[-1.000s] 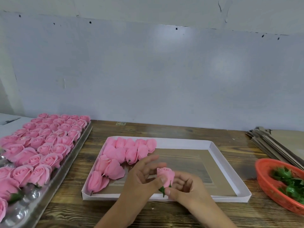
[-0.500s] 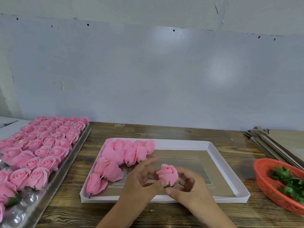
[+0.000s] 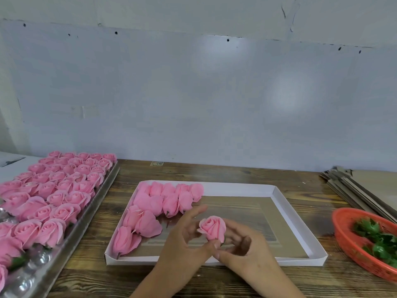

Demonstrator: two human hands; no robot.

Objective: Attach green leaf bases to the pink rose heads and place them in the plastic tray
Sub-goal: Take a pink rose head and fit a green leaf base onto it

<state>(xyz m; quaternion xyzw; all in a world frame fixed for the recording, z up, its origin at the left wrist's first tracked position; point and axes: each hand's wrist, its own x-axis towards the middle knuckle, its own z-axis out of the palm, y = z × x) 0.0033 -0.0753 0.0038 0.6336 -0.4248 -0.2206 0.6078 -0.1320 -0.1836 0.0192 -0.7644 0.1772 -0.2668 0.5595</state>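
Holding one rose (image 3: 212,228), two hands (image 3: 184,244), three trays (image 3: 299,231)

A dark wooden table (image 3: 236,173) is occupied by a clear plastic tray (image 3: 90,203), a white cardboard tray (image 3: 300,229), an orange basket (image 3: 352,250) and stacked cardboard sheets (image 3: 365,186).

Craft workshop: rose trays (image 3: 103,190), workbench (image 3: 236,173)
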